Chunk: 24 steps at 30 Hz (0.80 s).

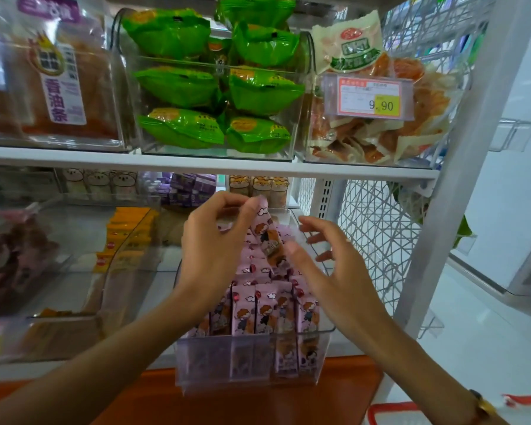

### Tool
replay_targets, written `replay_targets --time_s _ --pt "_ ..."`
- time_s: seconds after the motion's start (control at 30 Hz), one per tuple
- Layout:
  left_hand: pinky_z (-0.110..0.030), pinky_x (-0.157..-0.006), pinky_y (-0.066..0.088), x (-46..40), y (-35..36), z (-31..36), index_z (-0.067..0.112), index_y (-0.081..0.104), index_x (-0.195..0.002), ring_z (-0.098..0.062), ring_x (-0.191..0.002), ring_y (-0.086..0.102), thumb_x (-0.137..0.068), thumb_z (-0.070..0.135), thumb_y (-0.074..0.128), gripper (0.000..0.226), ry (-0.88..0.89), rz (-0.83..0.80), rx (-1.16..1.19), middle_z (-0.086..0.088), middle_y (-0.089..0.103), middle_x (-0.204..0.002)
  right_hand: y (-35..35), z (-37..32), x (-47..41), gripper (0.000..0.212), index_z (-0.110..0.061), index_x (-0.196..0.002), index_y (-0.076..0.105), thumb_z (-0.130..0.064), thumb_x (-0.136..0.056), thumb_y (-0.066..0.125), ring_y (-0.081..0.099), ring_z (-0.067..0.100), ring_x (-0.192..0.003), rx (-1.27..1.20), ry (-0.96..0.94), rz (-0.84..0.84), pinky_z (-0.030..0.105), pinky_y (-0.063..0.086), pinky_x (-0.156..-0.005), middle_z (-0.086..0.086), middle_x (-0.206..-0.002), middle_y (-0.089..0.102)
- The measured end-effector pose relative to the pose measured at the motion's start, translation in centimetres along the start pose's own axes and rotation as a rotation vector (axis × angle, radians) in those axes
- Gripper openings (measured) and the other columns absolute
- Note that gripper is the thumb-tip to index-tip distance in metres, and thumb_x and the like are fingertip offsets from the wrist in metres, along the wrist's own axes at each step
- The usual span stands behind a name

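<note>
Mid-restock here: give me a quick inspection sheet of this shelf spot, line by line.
Surface: white shelf above; the clear bin sits on the level below, over an orange ledge.
Job's things: one pink packet lifted above the clear bin; rows of pink packets stand upright inside.
Clutter: orange packets in the bin to the left; green packets and a 9.90 price tag above.
Hands: left hand pinches the lifted packet's top end; right hand open, fingers spread beside it, contact unclear.
Cables: nothing seen.
Surroundings: white wire mesh panel at right; red rim low at right.
</note>
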State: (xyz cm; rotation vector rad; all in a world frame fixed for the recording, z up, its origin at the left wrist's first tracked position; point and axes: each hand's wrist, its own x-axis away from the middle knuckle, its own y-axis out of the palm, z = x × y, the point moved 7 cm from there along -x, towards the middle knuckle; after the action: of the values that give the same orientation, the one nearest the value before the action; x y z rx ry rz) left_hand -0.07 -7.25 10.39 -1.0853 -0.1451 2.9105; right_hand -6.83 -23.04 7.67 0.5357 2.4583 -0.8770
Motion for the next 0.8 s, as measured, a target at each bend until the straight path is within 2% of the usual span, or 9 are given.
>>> replay_targets --time_s 0.07,0.17,0.23,0.33,0.43,0.53,0.63,0.7,0.8 --pt "-0.016 -0.073 0.054 0.8 -0.9 0.6 0.034 0.065 -0.085 -0.001 -0.084 0.066 -0.084 0.044 0.059 0.011 -0.012 0.037 0.076 0.019 0.07 -0.083 1.9 -1.5 0.3 0.063 -0.039 -0.135 0.038 -0.069 -0.08 0.046 0.042 -0.011 -0.115 0.003 -0.016 -0.108 0.016 0.036 -0.095 -0.02 -0.131 0.044" --pt "-0.013 -0.072 0.053 1.5 -1.7 0.6 0.033 0.066 -0.089 0.0 -0.085 0.068 -0.086 0.036 0.059 0.009 -0.06 0.034 0.202 0.017 0.071 -0.086 3.7 -2.9 0.3 0.043 -0.035 -0.125 0.047 -0.048 -0.085 0.056 0.053 -0.02 -0.095 -0.149 -0.03 -0.182 -0.001 0.041 -0.073 -0.025 -0.11 0.055" --pt "-0.01 -0.072 0.052 2.0 -1.8 0.1 0.034 0.063 -0.1 0.003 -0.092 0.066 -0.088 0.034 0.055 0.014 -0.09 -0.022 0.25 0.017 0.07 -0.097 4.0 -2.4 -0.4 0.035 -0.029 -0.117 0.055 -0.04 -0.084 0.062 0.062 -0.011 -0.087 -0.29 0.089 -0.17 0.005 0.048 -0.07 -0.019 -0.102 0.063" --pt "-0.005 -0.067 0.048 3.4 -1.3 -1.1 0.035 0.053 -0.114 0.01 -0.095 0.06 -0.086 0.027 0.063 0.03 -0.169 -0.153 0.203 0.017 0.062 -0.109 4.7 -0.2 -1.0 0.027 -0.017 -0.109 0.064 -0.028 -0.084 0.067 0.068 0.011 -0.095 -0.591 0.371 -0.159 0.027 0.053 -0.086 -0.001 -0.104 0.071" --pt "-0.003 -0.071 0.046 4.0 -0.9 -1.1 0.034 0.05 -0.112 0.011 -0.094 0.057 -0.073 0.024 0.078 0.049 -0.086 -0.219 -0.002 0.021 0.058 -0.103 5.2 0.3 -0.9 0.028 -0.013 -0.107 0.066 -0.022 -0.081 0.07 0.07 0.017 -0.094 -0.714 0.444 -0.161 0.027 0.055 -0.077 0.006 -0.103 0.072" --pt "-0.007 -0.073 0.047 3.9 -1.1 -0.7 0.037 0.054 -0.107 0.007 -0.092 0.059 -0.076 0.028 0.077 0.04 -0.019 -0.216 -0.088 0.022 0.061 -0.099 5.7 -0.1 -0.7 0.04 -0.015 -0.108 0.066 -0.03 -0.072 0.073 0.07 0.014 -0.09 -0.754 0.421 -0.196 0.021 0.053 -0.07 0.002 -0.098 0.074" --pt "-0.003 -0.066 0.046 3.8 -1.2 -1.2 0.036 0.055 -0.113 0.01 -0.091 0.06 -0.081 0.036 0.067 0.034 -0.082 -0.239 -0.044 0.021 0.064 -0.097 5.6 -0.3 -0.8 0.036 -0.019 -0.111 0.066 -0.033 -0.078 0.067 0.068 0.017 -0.098 -0.755 0.377 -0.242 0.027 0.053 -0.08 0.001 -0.102 0.072" --pt "-0.003 -0.066 0.046 3.7 -0.7 -1.6 0.033 0.054 -0.121 0.011 -0.093 0.06 -0.084 0.039 0.058 0.038 -0.157 -0.326 -0.007 0.02 0.064 -0.102 5.2 0.0 -0.8 0.032 -0.023 -0.115 0.065 -0.032 -0.084 0.063 0.067 0.015 -0.1 -0.695 0.365 -0.216 0.03 0.053 -0.083 -0.001 -0.105 0.072" --pt "-0.01 -0.062 0.051 4.1 0.0 -2.7 0.027 0.063 -0.111 0.0 -0.081 0.069 -0.091 0.028 0.054 0.021 -0.414 -0.445 0.18 0.011 0.073 -0.091 4.4 0.9 -0.7 0.033 -0.021 -0.114 0.064 -0.032 -0.083 0.067 0.07 0.009 -0.078 -0.621 0.406 -0.144 0.021 0.053 -0.066 -0.004 -0.087 0.075"
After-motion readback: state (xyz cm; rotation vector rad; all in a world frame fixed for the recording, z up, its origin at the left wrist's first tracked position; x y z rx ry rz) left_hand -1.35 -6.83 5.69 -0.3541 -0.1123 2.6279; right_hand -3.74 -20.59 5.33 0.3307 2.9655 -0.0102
